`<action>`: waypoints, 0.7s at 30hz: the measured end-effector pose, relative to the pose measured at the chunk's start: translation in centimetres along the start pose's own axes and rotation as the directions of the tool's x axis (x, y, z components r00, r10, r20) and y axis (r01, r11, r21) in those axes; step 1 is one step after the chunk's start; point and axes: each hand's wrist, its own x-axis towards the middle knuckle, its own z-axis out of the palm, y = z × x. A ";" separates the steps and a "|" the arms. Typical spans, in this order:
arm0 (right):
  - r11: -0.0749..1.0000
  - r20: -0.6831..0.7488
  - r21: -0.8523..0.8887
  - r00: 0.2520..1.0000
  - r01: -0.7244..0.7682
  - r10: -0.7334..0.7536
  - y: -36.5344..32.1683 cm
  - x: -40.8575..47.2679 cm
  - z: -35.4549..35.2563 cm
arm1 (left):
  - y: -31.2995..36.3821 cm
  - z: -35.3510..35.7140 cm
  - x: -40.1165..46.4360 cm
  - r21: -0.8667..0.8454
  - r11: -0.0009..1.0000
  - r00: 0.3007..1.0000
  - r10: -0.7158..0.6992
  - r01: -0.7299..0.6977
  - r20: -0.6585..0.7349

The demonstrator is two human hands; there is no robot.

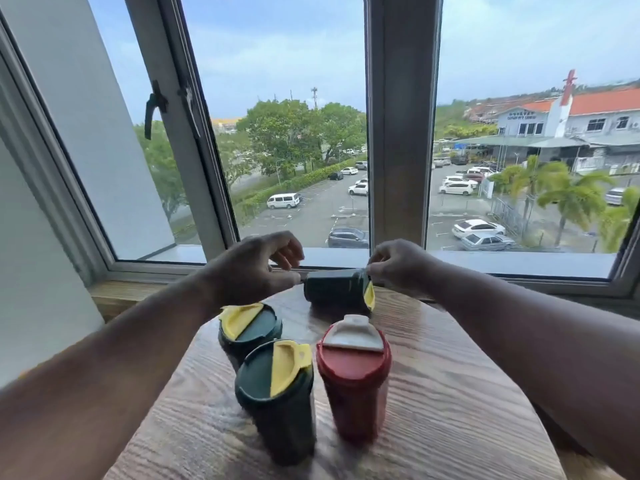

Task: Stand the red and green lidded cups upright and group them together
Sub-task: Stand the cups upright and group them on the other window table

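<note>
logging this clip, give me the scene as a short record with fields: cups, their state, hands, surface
cups upright: two green cups, near and far; red cup
cup lying down: third green cup, on its side at the table's far edge, lid end to the right
left hand: at the lying cup's base end, contact unclear
right hand: fingers pinch the lying cup's lid end
surface: wooden table by a window
task left: stand the lying cup up

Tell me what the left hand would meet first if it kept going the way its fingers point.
Probably the base of the lying green cup: the left hand points right, with its fingertips very near or already touching it. Depth is unclear.
</note>
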 end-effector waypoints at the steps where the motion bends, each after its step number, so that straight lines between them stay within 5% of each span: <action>1: 0.999 -0.007 0.028 1.000 -0.022 0.022 1.4 0.7 0.0 | 0.3 0.7 1.4 0.070 0.998 0.999 -0.005 0.002 0.043; 8: 0.991 0.115 0.087 0.989 -0.105 0.094 9.4 5.9 2.3 | -0.6 6.0 10.1 0.547 0.837 0.935 -0.173 -0.026 0.308; 15: 0.977 0.234 0.196 0.971 -0.087 0.040 11.8 8.6 4.5 | -0.7 10.0 13.7 0.709 0.701 0.860 -0.314 -0.076 0.403; 21: 0.965 0.309 0.247 0.951 -0.084 0.003 11.4 9.3 5.7 | -0.9 12.6 15.3 0.789 0.579 0.863 -0.272 -0.206 0.425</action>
